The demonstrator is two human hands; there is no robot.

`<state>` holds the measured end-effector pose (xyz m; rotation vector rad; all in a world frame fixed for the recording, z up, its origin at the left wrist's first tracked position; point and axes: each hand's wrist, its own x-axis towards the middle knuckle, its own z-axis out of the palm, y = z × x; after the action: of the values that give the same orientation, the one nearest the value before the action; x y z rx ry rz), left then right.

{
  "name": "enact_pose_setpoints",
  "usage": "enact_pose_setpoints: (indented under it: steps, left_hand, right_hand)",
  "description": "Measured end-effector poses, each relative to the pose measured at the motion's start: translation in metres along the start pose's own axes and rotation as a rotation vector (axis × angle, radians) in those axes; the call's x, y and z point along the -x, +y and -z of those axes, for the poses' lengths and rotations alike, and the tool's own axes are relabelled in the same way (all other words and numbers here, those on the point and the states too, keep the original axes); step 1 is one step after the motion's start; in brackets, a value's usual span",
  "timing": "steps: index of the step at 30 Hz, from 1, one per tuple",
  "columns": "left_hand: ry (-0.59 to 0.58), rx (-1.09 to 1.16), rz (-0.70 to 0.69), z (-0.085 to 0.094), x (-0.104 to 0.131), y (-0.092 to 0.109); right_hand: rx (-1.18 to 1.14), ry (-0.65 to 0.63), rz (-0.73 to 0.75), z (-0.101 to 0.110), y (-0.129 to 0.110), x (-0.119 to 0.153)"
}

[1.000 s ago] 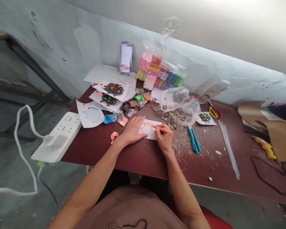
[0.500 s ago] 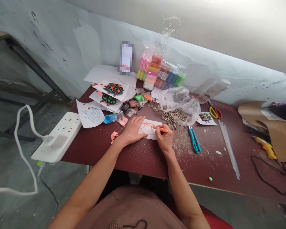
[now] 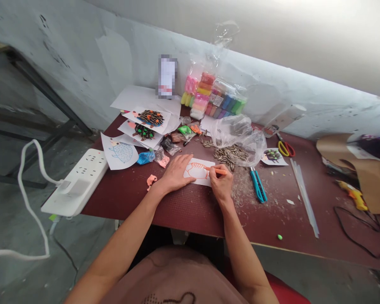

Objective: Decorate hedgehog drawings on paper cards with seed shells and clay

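A small white sheet of paper (image 3: 199, 180) lies on the dark red table with an orange outline drawing and rows of short curved strokes on it. My left hand (image 3: 177, 172) rests flat over the sheet's left edge, fingers stretched out. In my right hand (image 3: 221, 182) is an orange marker pen (image 3: 220, 171), pinched near its tip, which points at the upper right part of the drawing. Just beyond that hand lies a heap of striped sunflower seeds (image 3: 226, 155), partly under a clear plastic bag (image 3: 240, 135). Pink clay (image 3: 151, 180) sits left of my left hand.
A teal utility knife (image 3: 258, 185), red-and-yellow scissors (image 3: 285, 147) and clear glue sticks (image 3: 305, 200) lie to the right, with a yellow glue gun (image 3: 353, 196) farther out. Seed hedgehog pictures (image 3: 150, 118) are stacked left. A white power strip (image 3: 77, 181) stands at the left edge.
My right hand and the marker have shifted slightly right along the sheet, and a few more orange marks show at the drawing's right side. My left hand has stayed in place.
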<state>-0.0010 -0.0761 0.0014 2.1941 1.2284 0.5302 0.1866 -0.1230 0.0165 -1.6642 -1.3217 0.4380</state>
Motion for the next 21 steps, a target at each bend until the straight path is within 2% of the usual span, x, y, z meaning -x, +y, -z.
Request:
enact_pose_setpoints:
  steps: [6, 21]
  left_hand:
    - [-0.011, -0.011, 0.007, 0.0016, 0.0003, 0.0017]
    - [-0.003, -0.010, -0.010, 0.0002, 0.0001, -0.0002]
  right_hand:
    - [-0.014, -0.066, 0.002, -0.0027, 0.0007, 0.0010]
    - [-0.012, -0.054, 0.009, -0.0018, -0.0020, 0.0017]
